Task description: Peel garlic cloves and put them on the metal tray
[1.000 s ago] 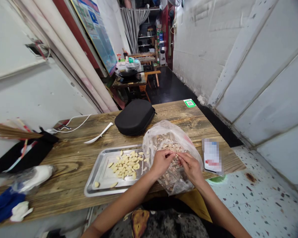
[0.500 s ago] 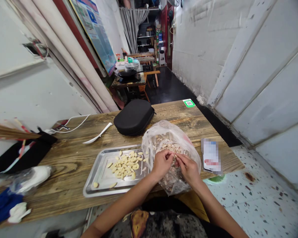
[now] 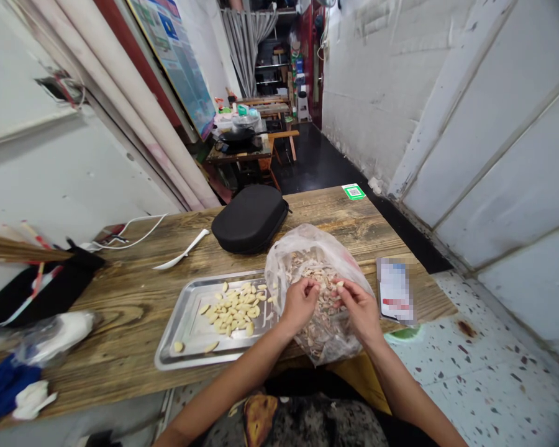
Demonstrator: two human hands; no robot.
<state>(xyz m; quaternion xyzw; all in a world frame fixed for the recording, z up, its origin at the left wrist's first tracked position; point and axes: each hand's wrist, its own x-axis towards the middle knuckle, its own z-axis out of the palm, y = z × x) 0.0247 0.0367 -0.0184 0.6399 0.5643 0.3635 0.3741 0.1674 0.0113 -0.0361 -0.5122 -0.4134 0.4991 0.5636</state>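
A clear plastic bag (image 3: 314, 239) stands open on the table, filled with pale garlic skins and pieces. My right hand (image 3: 359, 308) is over its right side, a peeled garlic clove (image 3: 340, 284) pinched between thumb and finger. Over the bag's left side is my left hand (image 3: 302, 304), its thumb and fingertips pressed together; whatever is between them is too small to make out. Left of the bag lies a metal tray (image 3: 177, 323) with many peeled garlic cloves (image 3: 235, 307), most heaped toward its right and a couple apart at the lower left.
Behind the tray sit a black zippered case (image 3: 249, 220) and a white curved handle-like piece (image 3: 181, 249). A phone-like item in a clear sleeve (image 3: 394, 290) lies right of the bag. Plastic wrap (image 3: 60, 335) and blue cloth (image 3: 9, 385) occupy the table's left end.
My hands were together over the bag and are now apart. The right hand has moved slightly right, and the garlic clove in its fingertips shows plainly.
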